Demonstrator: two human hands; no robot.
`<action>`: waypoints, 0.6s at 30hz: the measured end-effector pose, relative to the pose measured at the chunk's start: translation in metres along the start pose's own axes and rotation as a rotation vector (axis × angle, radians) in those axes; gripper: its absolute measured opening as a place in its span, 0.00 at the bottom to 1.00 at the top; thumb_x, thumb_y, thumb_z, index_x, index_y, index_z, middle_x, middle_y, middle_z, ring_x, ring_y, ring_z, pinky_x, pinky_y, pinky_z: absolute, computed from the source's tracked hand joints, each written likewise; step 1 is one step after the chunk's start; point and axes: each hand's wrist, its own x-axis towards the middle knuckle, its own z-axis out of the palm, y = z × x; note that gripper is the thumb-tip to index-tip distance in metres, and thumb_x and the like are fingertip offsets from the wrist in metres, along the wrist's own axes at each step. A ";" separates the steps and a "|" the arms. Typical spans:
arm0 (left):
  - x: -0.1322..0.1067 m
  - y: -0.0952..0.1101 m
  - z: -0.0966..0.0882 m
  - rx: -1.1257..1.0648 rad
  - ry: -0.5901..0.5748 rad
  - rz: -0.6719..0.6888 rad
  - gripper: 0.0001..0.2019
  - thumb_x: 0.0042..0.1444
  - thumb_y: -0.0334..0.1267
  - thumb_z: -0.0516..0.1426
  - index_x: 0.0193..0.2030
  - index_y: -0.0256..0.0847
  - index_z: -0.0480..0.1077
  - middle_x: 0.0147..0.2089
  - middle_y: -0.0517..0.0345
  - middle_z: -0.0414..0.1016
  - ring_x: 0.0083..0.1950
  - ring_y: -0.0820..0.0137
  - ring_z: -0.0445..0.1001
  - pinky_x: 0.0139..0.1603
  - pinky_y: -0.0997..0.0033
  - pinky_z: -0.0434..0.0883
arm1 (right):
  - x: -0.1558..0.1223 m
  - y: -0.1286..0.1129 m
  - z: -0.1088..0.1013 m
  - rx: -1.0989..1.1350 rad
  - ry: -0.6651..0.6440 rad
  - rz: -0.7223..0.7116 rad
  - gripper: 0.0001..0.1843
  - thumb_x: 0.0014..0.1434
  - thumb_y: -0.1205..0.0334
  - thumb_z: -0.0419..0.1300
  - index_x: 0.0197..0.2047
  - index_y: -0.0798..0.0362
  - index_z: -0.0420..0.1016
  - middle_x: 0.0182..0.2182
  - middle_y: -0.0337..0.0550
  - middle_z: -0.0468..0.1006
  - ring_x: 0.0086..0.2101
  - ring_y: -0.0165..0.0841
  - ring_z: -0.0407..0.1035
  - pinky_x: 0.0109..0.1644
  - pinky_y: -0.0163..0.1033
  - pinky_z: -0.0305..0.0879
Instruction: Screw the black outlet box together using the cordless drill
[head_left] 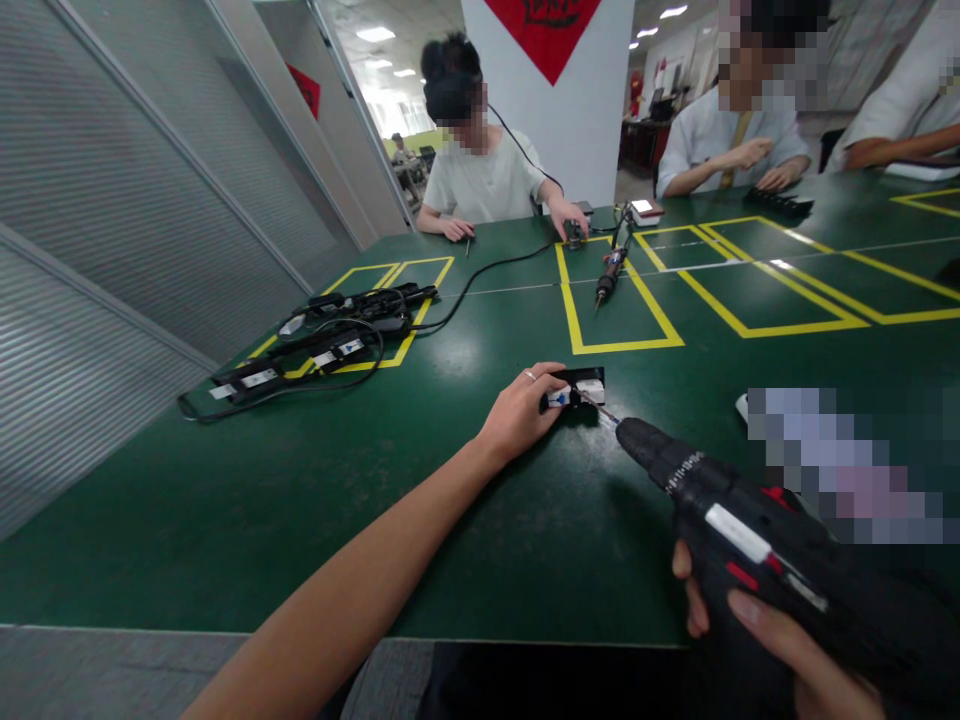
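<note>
In the head view my left hand presses a small black part with white labels against the green table, its fingers closed over the part's left end. My right hand is wrapped round the grip of a black cordless drill with red and white markings. A long thin bit runs from the drill's chuck to the black part, its tip at or very close to the part's middle. Whether the tip is seated in anything is too small to tell.
Black cabled parts lie at the left on yellow-taped outlines. An electric screwdriver rests in a taped rectangle ahead. A blurred flat object lies at right. A person sits opposite, with more people at the far right.
</note>
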 end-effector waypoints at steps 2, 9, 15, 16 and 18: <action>0.000 0.001 0.000 0.001 0.004 0.001 0.11 0.54 0.29 0.57 0.45 0.40 0.67 0.58 0.51 0.67 0.57 0.65 0.69 0.58 0.60 0.69 | 0.000 0.001 0.000 0.027 -0.001 -0.008 0.09 0.61 0.56 0.56 0.44 0.44 0.72 0.34 0.38 0.79 0.27 0.33 0.72 0.34 0.37 0.69; 0.000 0.003 -0.004 -0.004 -0.002 0.008 0.12 0.54 0.28 0.56 0.45 0.41 0.67 0.57 0.51 0.67 0.56 0.64 0.70 0.57 0.58 0.70 | -0.001 0.000 -0.003 -0.011 -0.018 -0.021 0.07 0.62 0.59 0.56 0.44 0.44 0.73 0.34 0.39 0.79 0.28 0.35 0.74 0.35 0.39 0.71; 0.001 0.003 -0.003 -0.013 -0.017 0.005 0.11 0.54 0.29 0.56 0.45 0.40 0.67 0.57 0.51 0.67 0.57 0.64 0.69 0.58 0.60 0.69 | 0.001 -0.001 -0.002 -0.004 -0.033 -0.020 0.09 0.62 0.60 0.55 0.46 0.44 0.71 0.34 0.39 0.79 0.27 0.35 0.73 0.34 0.39 0.71; 0.000 0.003 -0.003 -0.013 -0.017 0.002 0.12 0.54 0.28 0.56 0.45 0.41 0.67 0.57 0.52 0.67 0.57 0.65 0.69 0.58 0.60 0.69 | 0.001 -0.001 -0.001 0.002 -0.029 -0.019 0.09 0.62 0.60 0.56 0.45 0.45 0.71 0.34 0.39 0.79 0.27 0.35 0.73 0.34 0.39 0.71; 0.000 0.003 -0.002 -0.015 -0.016 -0.004 0.12 0.54 0.28 0.56 0.46 0.41 0.67 0.57 0.52 0.67 0.57 0.65 0.69 0.58 0.61 0.69 | 0.000 0.002 -0.001 0.020 0.001 -0.024 0.09 0.61 0.59 0.56 0.45 0.46 0.71 0.34 0.39 0.78 0.27 0.35 0.73 0.34 0.38 0.70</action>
